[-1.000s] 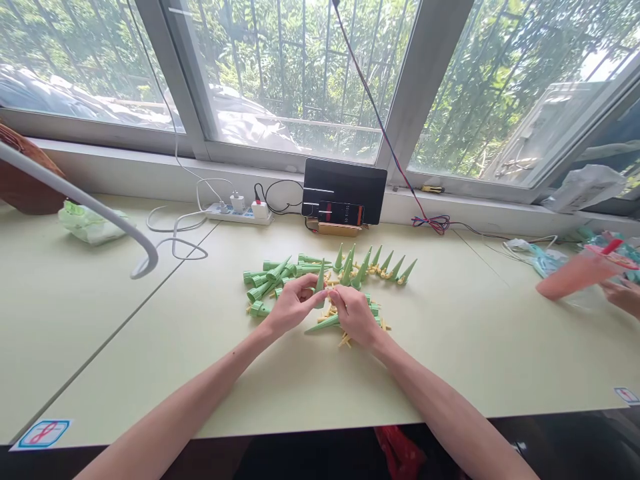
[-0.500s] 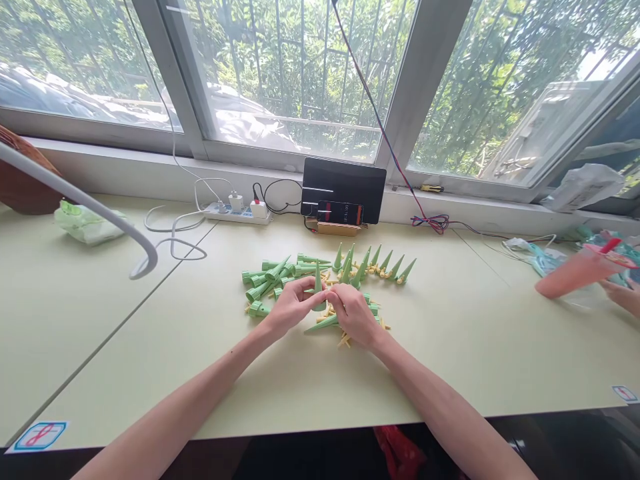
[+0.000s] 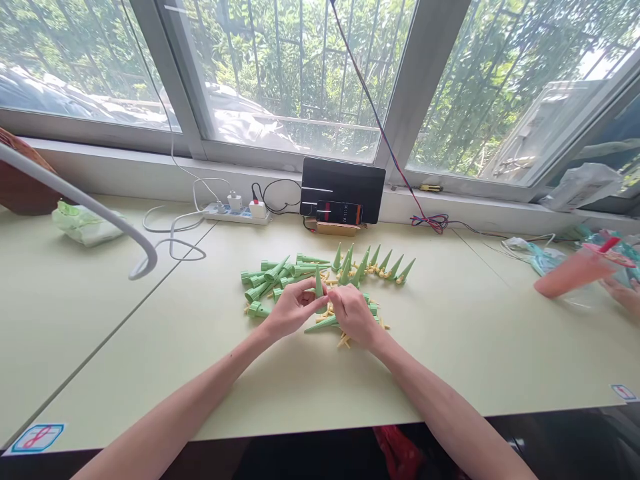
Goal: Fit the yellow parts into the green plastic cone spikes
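Note:
My left hand is closed around a green plastic spike, a hollow cone held with its point up. Against the spike's side, my right hand is pinched; whatever its fingertips hold is hidden. Several loose green spikes lie in a heap behind and left of my left hand. Past my right hand, more spikes stand point up in a curved row, small yellow pieces at their bases. Loose yellow pieces and another green spike lie under and between my hands.
At the back stands a dark tablet with a phone propped before it. A power strip with cables sits to its left. On the right, another person's hand is near a pink drink cup. A white curved rod crosses the left side.
Both hands stay nearly in place on the spike. The spike has shifted slightly in my left hand, its tip a little lower.

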The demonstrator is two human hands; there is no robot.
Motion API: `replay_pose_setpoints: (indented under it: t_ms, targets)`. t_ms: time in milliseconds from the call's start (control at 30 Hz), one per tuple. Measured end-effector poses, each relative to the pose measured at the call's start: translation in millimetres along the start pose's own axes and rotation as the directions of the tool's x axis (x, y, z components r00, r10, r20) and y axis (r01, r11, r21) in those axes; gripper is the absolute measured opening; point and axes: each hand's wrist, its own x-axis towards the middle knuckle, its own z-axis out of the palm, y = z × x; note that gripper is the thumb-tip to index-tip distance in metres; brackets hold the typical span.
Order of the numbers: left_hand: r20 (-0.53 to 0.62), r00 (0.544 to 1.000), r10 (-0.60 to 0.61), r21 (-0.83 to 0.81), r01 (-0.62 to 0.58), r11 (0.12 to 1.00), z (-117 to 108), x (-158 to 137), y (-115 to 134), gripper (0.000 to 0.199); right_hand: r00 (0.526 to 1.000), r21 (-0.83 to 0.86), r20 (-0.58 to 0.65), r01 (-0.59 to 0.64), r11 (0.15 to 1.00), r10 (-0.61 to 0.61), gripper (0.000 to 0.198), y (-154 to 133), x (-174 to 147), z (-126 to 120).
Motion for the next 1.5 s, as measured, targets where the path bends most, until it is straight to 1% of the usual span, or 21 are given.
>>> replay_pose_setpoints:
  t_ms: [100,200,233,300,433,533,633,767,933,1033,1167,1233,1333,1400,1500]
  targets:
    - [-0.034,0.998,0.062,0.069,-0.059,0.996,2,0,-1,0.029,1.0,0.01,-0.004,-0.002,1.0,0.002,0.052,0,0,0]
    - [-0.072,0.995,0.075,0.097,-0.067,0.993,3,-1,-1,0.028,1.0,0.033,-0.015,-0.007,0.999,0.007,0.05,-1,0,-1]
    - [-0.076,0.996,0.055,0.082,-0.048,0.995,4,-1,-1,0.028,1.0,0.037,-0.017,-0.011,0.999,0.012,0.05,-2,0,-1]
    - [-0.065,0.998,-0.022,0.023,0.024,0.999,3,0,0,0.03,1.0,0.034,-0.014,-0.02,0.999,0.021,0.049,-3,0,-2]
    - [-0.048,0.985,-0.166,-0.111,0.16,0.981,1,1,1,0.036,1.0,0.0,-0.005,-0.024,1.0,0.024,0.046,-5,1,-4]
    - [-0.028,0.973,-0.229,-0.182,0.221,0.958,0,3,3,0.038,1.0,-0.001,0.0,-0.018,1.0,0.018,0.045,-7,1,-6]
    - [0.007,0.969,-0.246,-0.204,0.242,0.948,-1,4,6,0.038,1.0,0.024,0.01,-0.015,1.0,0.015,0.046,-7,1,-6]
    - [-0.013,0.981,-0.194,-0.144,0.19,0.971,0,2,8,0.037,1.0,0.056,0.005,-0.016,0.998,0.016,0.049,-5,0,-5]
    - [-0.036,0.999,-0.029,0.0,0.029,1.0,1,0,4,0.032,1.0,0.053,-0.006,-0.018,0.998,0.019,0.051,-4,-1,-3]
    - [-0.072,0.994,0.088,0.117,-0.079,0.99,2,-1,1,0.027,1.0,0.055,-0.006,-0.023,0.998,0.024,0.051,-4,0,-4]
    - [-0.102,0.978,0.182,0.244,-0.152,0.958,1,-2,-1,0.022,0.999,0.069,-0.008,-0.032,0.997,0.032,0.05,-6,0,-5]
    - [-0.11,0.973,0.201,0.274,-0.165,0.948,1,-2,-2,0.021,0.999,0.071,-0.005,-0.037,0.997,0.038,0.049,-7,0,-5]
    - [-0.117,0.974,0.194,0.273,-0.157,0.949,0,-1,-2,0.021,0.999,0.079,0.001,-0.046,0.996,0.046,0.048,-7,0,-4]
    - [-0.116,0.98,0.165,0.239,-0.133,0.962,1,-1,-1,0.022,0.999,0.087,-0.003,-0.045,0.995,0.045,0.047,-7,0,-4]
    - [-0.101,0.99,0.094,0.136,-0.08,0.987,1,0,2,0.024,0.999,0.088,-0.009,-0.038,0.995,0.039,0.047,-7,0,-3]
